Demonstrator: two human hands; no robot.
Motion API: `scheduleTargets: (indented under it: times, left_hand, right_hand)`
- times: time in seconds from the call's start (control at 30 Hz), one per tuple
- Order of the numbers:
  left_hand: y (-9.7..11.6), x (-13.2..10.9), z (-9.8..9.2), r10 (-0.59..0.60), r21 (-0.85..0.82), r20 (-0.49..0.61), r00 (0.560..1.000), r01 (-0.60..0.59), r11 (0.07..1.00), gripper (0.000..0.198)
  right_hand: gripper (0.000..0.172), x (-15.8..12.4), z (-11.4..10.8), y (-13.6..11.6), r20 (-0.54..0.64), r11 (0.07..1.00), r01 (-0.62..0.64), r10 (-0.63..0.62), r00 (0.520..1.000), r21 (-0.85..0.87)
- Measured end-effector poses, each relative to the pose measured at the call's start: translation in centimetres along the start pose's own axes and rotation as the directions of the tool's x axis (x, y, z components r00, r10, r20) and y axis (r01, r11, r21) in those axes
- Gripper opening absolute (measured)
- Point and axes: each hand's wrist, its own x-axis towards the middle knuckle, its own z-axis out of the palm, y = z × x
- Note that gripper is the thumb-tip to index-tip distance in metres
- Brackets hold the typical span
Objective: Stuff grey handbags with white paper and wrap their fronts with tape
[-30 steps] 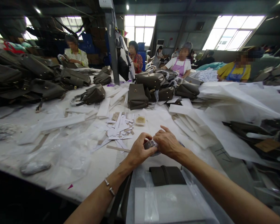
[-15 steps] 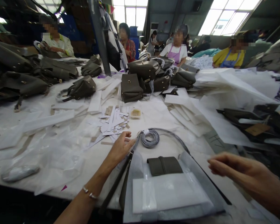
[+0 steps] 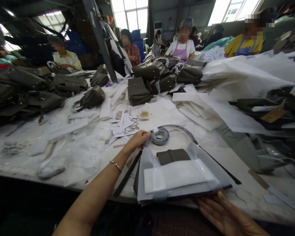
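A handbag [image 3: 221,164] lies wrapped in pale translucent sheeting near the table's front edge. On its front sit a white foam sheet [image 3: 177,175] and a small dark olive flap with a band [image 3: 173,156]. Its wrapped handle [image 3: 184,131] arches away from me, with a coiled, wrapped strap [image 3: 159,136] inside the arch. My left hand [image 3: 140,138] has its fingers closed on the left side of the handle, beside the coil. Palm up and fingers stretched, my right hand [image 3: 221,209] is open at the bag's lower right edge, its fingertips partly hidden beneath it.
Dark olive bags [image 3: 140,90] are heaped at the back and left. Paper scraps [image 3: 124,124], a small clear tub [image 3: 144,114] and plastic film [image 3: 81,157] lie on the table. White sheets [image 3: 245,78] pile up at right. Several co-workers sit beyond, and a post [image 3: 102,42] rises at back.
My right hand has come down and left from beside the bag to its lower edge. My left fingers have closed on the handle. The view has shifted.
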Motion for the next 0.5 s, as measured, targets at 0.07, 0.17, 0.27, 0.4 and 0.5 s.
scheduleTargets:
  times: [0.07,0.17,0.27,0.4,0.5]
  left_hand:
    - [0.0,0.8,0.9,0.010,0.056,-0.015,1.000,-0.009,0.998,0.051]
    - [0.2,0.4,2.2,0.032,0.129,-0.013,0.999,-0.030,0.991,0.048]
    - [0.9,-1.2,3.1,0.063,0.173,-0.002,0.998,-0.061,0.983,0.039]
    - [2.3,-4.0,3.8,0.136,0.157,0.006,0.991,-0.136,0.978,0.043]
    - [3.1,-5.9,3.9,0.207,0.119,-0.029,0.978,-0.202,0.972,0.053]
  right_hand:
    - [0.096,0.3,0.9,-0.2,0.023,0.998,0.068,-0.069,0.997,0.016]
    - [0.081,0.9,2.0,-0.5,0.050,0.988,0.142,-0.144,0.988,0.054]
    - [0.070,1.2,3.8,-1.2,0.066,0.980,0.182,-0.188,0.980,0.080]
    - [0.061,1.9,6.3,-2.1,0.044,0.982,0.185,-0.186,0.982,0.039]
    - [0.053,2.8,7.4,-2.6,0.056,0.984,0.177,-0.179,0.982,0.037]
